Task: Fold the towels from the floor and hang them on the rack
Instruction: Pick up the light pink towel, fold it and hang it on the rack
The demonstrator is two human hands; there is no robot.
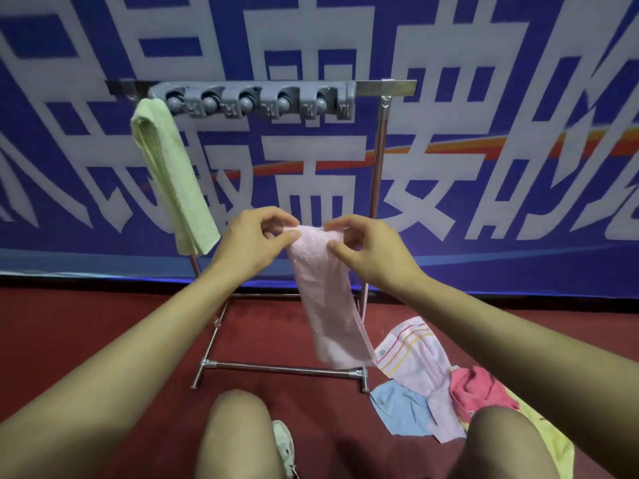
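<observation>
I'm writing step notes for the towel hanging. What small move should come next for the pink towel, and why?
Probably lift the pink towel up to the rack and drape it beside the green towel. Both hands, left hand and right hand, already pinch its top edge, and it hangs folded into a narrow strip.

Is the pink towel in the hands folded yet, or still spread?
Folded: pink towel hangs as a narrow strip, both hands pinching its top.

green towel (173, 178) fills rack (378, 160) left end, bar rightward bare, towel pile (425, 382) floor-right

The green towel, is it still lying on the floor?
No, the green towel hangs folded on the rack, at its left end.
</observation>
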